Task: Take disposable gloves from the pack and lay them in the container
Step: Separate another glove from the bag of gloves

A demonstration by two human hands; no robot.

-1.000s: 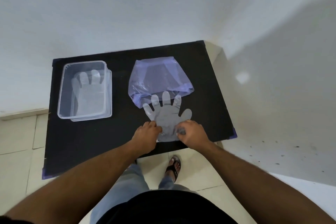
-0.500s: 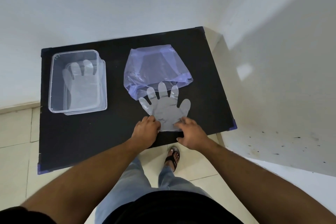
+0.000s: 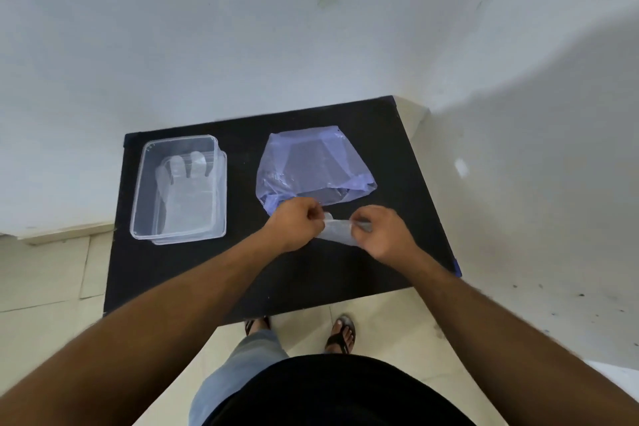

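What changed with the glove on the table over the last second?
The glove lay spread flat with both hands pressing its cuff; now the left hand and right hand pinch it, bunched, lifted between them. The pack and the container, with a glove already inside, stayed put on the table.

I count one black table top [image 3: 193, 273] in the middle of the picture. On it, at the left, is one clear plastic box [image 3: 145, 183], and I see one see-through glove [image 3: 183, 197] lying flat inside. At the upper middle is one purple see-through plastic bag [image 3: 311, 162]. Just below it is one more thin clear glove [image 3: 337, 231], between my two hands, my left [image 3: 294, 223] and my right [image 3: 382, 233]. At the bottom I count two sandals [image 3: 340, 334].
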